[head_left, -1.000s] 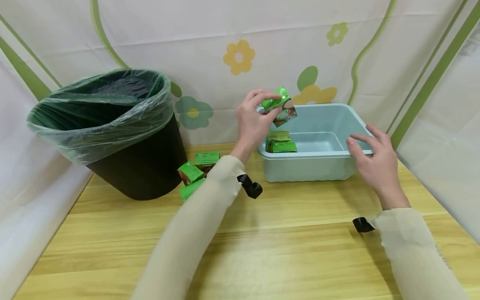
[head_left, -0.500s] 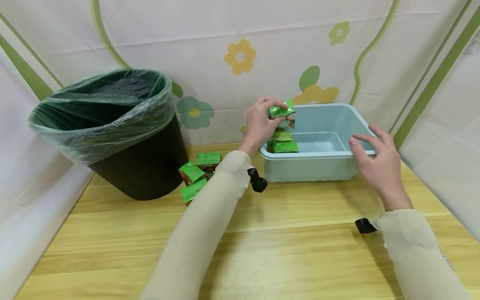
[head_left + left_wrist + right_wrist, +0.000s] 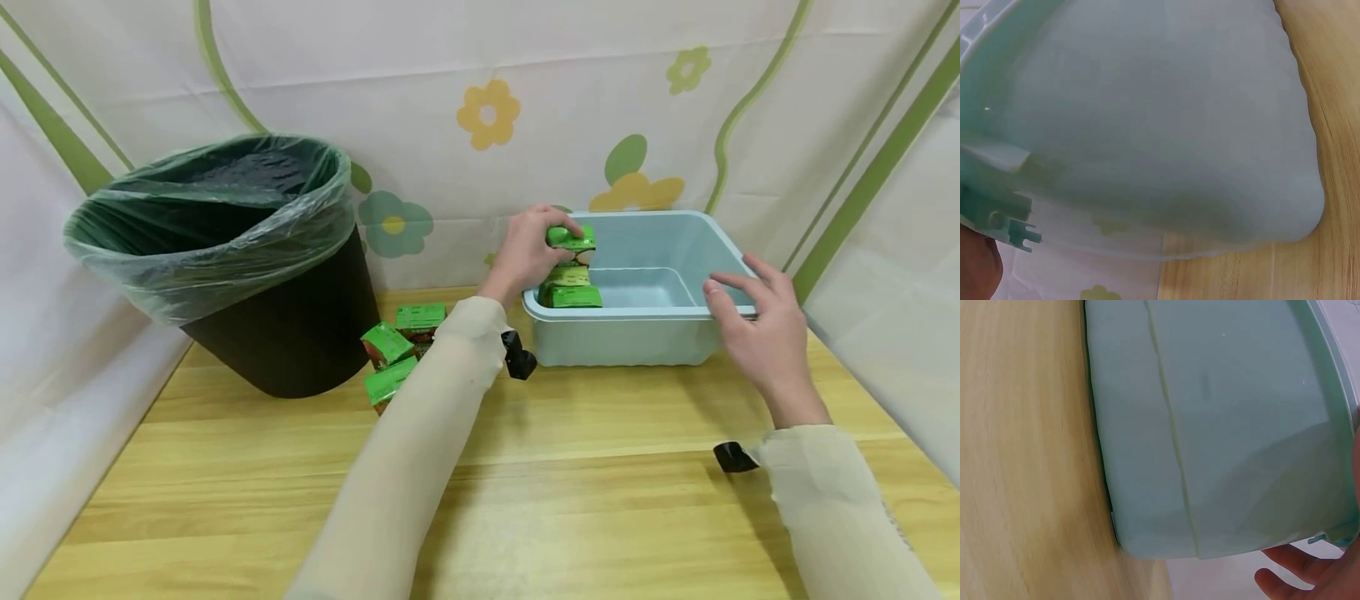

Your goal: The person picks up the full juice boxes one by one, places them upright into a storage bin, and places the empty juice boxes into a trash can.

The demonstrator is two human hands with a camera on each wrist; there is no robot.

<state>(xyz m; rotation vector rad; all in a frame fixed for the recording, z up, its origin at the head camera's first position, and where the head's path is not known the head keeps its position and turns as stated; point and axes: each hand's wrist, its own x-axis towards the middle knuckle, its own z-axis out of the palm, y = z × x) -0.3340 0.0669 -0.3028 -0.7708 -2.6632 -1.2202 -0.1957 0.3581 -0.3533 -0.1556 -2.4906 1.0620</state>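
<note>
My left hand point(image 3: 527, 250) reaches over the left end of the light blue plastic bin point(image 3: 626, 340) and pinches a small green packet point(image 3: 576, 240) between thumb and fingers. Beneath it in the bin, more green packets point(image 3: 576, 296) stand in a row against the left wall. My right hand point(image 3: 761, 333) lies at the bin's right front corner, thumb over the rim and fingers loosely spread. In the right wrist view its fingers point(image 3: 1297, 565) show beside the bin's end wall. The left wrist view is mostly filled by the bin's outer wall point(image 3: 1166, 125).
Several green packets point(image 3: 387, 343) lie on the wooden table point(image 3: 585, 500), left of the bin and partly behind my left sleeve. A black trash can point(image 3: 292, 342) with a green liner bag point(image 3: 300, 225) stands at the left. A flower-patterned cloth point(image 3: 420, 75) hangs behind.
My left hand has moved right and down with the packet, bringing it from above the bin's rim down behind the standing packets. The right hand has stayed at the corner.
</note>
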